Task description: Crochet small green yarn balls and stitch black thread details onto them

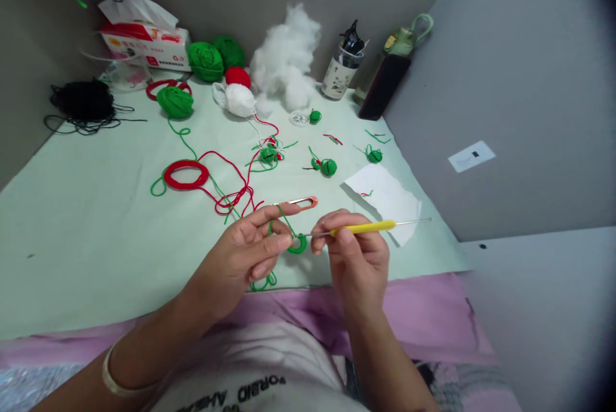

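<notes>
Between thumb and fingers my left hand pinches a small ring of green crochet. A strand of green yarn runs from the ring up over my raised left index finger. My right hand grips a crochet hook by its yellow handle, and the thin metal tip meets the top of the green ring. Just beyond the left fingertips lies a small orange-ended metal tool, its other end hidden behind the finger. Loose green yarn hangs below my left hand.
Red yarn lies coiled on the left. Small green crocheted balls and a torn white paper lie ahead. At the back stand yarn balls, white stuffing, a tissue box, a pen cup and a bottle.
</notes>
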Tool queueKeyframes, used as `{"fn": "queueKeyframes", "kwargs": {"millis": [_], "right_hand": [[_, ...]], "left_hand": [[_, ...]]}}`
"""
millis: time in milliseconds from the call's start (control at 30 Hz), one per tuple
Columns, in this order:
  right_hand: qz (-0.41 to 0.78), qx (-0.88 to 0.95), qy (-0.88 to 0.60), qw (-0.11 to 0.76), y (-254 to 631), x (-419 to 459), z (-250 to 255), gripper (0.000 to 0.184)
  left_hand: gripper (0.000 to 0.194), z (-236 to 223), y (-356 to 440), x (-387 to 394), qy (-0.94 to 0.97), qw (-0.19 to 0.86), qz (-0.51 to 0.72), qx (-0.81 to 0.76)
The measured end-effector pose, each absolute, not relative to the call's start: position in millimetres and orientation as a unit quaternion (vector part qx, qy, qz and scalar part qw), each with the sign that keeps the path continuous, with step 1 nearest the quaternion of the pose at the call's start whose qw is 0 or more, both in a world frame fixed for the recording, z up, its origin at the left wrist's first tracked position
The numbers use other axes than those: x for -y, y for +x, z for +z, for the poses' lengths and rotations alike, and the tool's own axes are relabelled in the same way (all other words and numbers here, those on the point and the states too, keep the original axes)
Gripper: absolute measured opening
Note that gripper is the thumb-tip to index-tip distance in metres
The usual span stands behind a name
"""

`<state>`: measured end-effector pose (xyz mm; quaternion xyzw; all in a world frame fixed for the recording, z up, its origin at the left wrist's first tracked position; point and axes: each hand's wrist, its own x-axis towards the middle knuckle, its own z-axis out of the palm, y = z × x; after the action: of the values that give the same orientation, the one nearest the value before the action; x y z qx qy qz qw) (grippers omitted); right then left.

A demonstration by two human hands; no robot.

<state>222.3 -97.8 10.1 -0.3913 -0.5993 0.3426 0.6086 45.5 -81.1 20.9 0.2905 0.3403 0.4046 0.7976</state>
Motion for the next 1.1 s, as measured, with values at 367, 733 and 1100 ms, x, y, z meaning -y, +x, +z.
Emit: {"fn": "queueKeyframes", "kwargs": {"millis": [367, 733, 1100], "right_hand": [[0.317, 0.583, -0.401, 0.632, 223, 97, 8, 0.021], [0.475, 0.529, -0.353, 0.608, 221, 96, 11, 0.018], [0.109, 0.787, -0.382, 0.471, 223, 107, 14, 0.034]], "left_hand": [[0.031, 17, 42, 77, 0.228, 0.843, 0.385, -0.299], [0.033, 21, 47, 81, 0.289, 0.817, 0.382, -0.321], [0.042, 25, 46, 80, 0.25, 0.832, 0.383, -0.315]]}}
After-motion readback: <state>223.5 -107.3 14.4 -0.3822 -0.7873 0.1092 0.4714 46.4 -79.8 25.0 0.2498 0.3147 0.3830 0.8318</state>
